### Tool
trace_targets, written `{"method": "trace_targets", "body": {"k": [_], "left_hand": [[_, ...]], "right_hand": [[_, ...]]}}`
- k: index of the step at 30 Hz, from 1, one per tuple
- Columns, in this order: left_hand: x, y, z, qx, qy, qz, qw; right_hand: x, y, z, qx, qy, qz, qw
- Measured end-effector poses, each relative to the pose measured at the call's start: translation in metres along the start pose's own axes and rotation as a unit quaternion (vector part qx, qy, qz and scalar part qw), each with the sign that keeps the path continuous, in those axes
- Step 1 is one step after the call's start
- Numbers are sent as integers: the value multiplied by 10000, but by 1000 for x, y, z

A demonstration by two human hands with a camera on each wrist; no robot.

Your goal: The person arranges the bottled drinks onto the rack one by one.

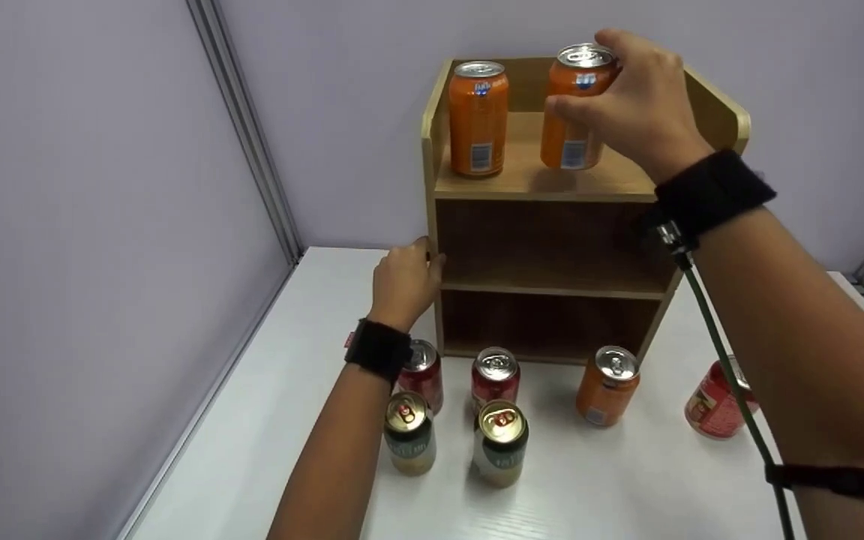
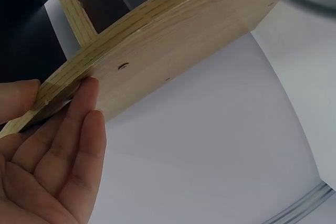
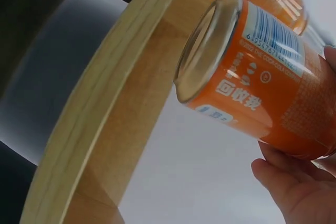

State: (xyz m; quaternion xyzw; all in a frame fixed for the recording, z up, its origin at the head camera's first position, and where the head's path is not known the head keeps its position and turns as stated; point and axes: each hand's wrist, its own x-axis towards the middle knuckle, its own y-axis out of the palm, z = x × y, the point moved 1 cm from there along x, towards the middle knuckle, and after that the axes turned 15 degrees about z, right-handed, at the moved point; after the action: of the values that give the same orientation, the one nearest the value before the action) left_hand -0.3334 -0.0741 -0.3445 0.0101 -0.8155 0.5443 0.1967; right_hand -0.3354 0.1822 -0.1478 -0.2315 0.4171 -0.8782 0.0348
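Your held orange can (image 1: 571, 139) is in the air above the top shelf of the wooden rack (image 1: 544, 197), with its underside showing in the right wrist view. Your right hand (image 1: 646, 101) grips it from the side, thumb on the near face and fingers curled round near the rim. How high the base sits above the board is hard to judge from here. If you let go while it is up, it could land on an edge and tip; if the base is too near the shelf's front lip, it could roll off.

To its left stands the second orange can (image 1: 479, 124), upright and apart from yours; a sideways swing might knock it over.

Your left hand (image 1: 404, 281) pinches the rack's left side edge, thumb on one face and fingers on the outer one. Should that hold slacken, a bump up top could shift the rack.

Below, on the white table (image 1: 612, 495), two red cans (image 1: 495, 384) and two gold-topped cans (image 1: 502, 448) stand near your left forearm, which could topple them if it drops. Another orange can (image 1: 603, 394) and a lone red can (image 1: 717, 409) stand further right, where your right forearm or the green cord (image 1: 711, 322) might catch the red one.
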Motion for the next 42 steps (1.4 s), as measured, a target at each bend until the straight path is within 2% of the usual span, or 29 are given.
{"method": "trace_targets", "body": {"k": [7,16,23,28,32,38,42], "left_hand": [[0,0,-1,40,42,-15,10000],[1,1,-4,61,71,-1,10000],[1,3,-5,44,119,67,9999],[3,2,-5,76,119,17,9999],[4,2,-5,68,117,68,9999],[5,2,-2,93,116,53,9999],[5,1,0,113,100,-10,9999]], "right_hand": [[17,3,-11,186,369,227,9989],[17,4,-26,455,481,185,9976],[17,8,-31,385,523,114,9978],[15,7,-30,263,584,265,9976],[7,3,-30,165,487,279,9983],[-15,-6,-30,-40,125,-285,9995],[-34,-11,-28,-95,-1,-457,9989]]}}
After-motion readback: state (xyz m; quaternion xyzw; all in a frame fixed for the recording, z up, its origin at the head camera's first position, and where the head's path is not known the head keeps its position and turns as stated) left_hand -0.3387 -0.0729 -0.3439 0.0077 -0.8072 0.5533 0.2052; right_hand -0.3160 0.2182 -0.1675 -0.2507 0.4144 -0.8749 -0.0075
